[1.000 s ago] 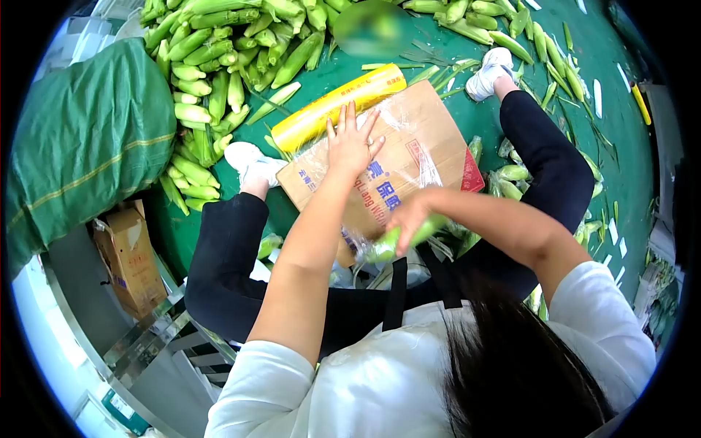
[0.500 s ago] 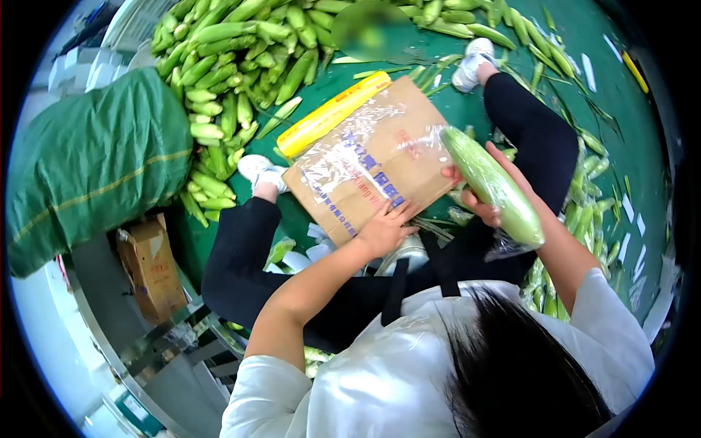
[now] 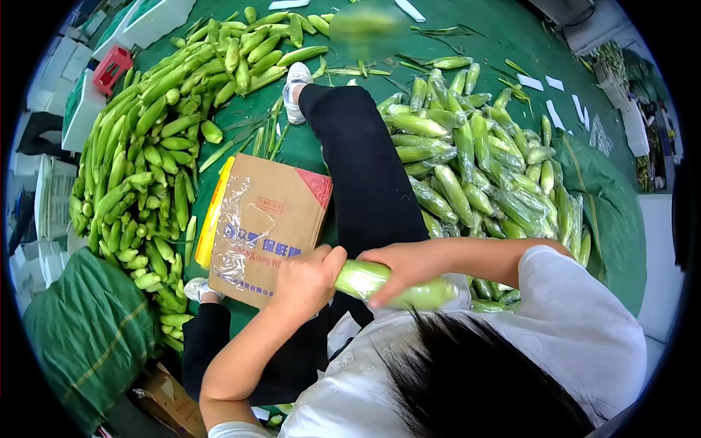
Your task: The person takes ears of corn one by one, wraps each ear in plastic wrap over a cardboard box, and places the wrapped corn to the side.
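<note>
Lower centre of frame: one ear (image 3: 431, 294), held crosswise, film (image 3: 458, 287) sheen at its right end. Left hand (image 3: 310, 277): fingers closed on the left end. Right hand (image 3: 403, 264), blurred: fingers wrapped over the middle. Carton (image 3: 255, 208): left of centre. Step, as judged: tightening film. Next move calls for firm two-handed hold.
</note>
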Motion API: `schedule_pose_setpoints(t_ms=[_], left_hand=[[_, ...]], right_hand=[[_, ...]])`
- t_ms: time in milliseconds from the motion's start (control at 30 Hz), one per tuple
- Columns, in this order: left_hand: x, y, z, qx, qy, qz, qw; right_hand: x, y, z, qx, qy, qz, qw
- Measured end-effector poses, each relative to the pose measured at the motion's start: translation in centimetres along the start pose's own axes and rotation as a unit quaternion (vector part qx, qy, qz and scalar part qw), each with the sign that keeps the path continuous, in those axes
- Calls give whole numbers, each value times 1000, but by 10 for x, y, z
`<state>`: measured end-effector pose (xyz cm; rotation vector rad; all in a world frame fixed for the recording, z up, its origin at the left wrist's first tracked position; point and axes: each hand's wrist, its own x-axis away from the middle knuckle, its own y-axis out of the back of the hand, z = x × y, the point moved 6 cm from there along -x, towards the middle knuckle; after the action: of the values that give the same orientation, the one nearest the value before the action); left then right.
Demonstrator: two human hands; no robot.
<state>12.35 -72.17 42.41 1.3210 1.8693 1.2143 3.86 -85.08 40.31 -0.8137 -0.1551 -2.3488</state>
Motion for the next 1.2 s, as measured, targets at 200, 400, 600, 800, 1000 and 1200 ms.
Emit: schedule_pose_setpoints(t_ms=[200, 400, 600, 800, 1000, 1200], left_hand=[[4, -37, 61, 621, 146, 184, 748], [111, -62, 278, 67, 445, -345, 823], [124, -150, 276, -24, 499, -190, 845], [123, -149, 289, 26, 522, -157, 838], [127, -161, 297, 66, 519, -158, 837], [128, -162, 301, 59, 519, -170, 836]], right_hand=[[73, 53, 3, 350, 101, -407, 838], [222, 253, -313, 203, -369, -676, 605], [94, 412, -159, 303, -87, -634, 706], [-373, 320, 140, 353, 164, -228, 892], [-709, 98, 164, 650, 374, -148, 645], [-793, 61, 150, 779, 215, -97, 582]])
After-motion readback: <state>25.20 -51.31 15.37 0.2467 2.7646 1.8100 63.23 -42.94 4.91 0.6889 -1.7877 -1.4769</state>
